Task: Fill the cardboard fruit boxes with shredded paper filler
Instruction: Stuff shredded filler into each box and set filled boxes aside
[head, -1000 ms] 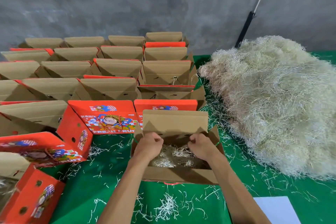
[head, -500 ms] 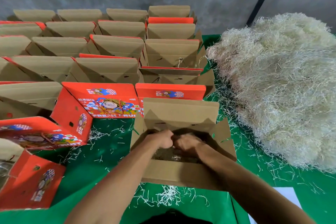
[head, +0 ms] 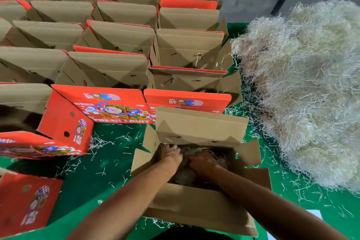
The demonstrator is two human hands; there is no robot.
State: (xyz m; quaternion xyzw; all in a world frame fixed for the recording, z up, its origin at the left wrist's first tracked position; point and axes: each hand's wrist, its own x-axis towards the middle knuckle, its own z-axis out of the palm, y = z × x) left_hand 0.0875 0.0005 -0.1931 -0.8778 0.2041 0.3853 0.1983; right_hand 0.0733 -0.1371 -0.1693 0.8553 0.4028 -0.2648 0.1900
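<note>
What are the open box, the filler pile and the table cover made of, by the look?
Open box: corrugated cardboard, matt brown inside; creased fold lines and cut flaps show it. Neighbouring boxes have a glossy red printed outside.
Filler pile: pale, thin shredded strands, probably paper; could be wood wool.
Table cover: green, smooth, slight sheen; cloth or plastic sheet, cannot tell which.

Head cam looks fwd and steeply down, close over the open box point(head: 194, 206) (wide-angle).
</note>
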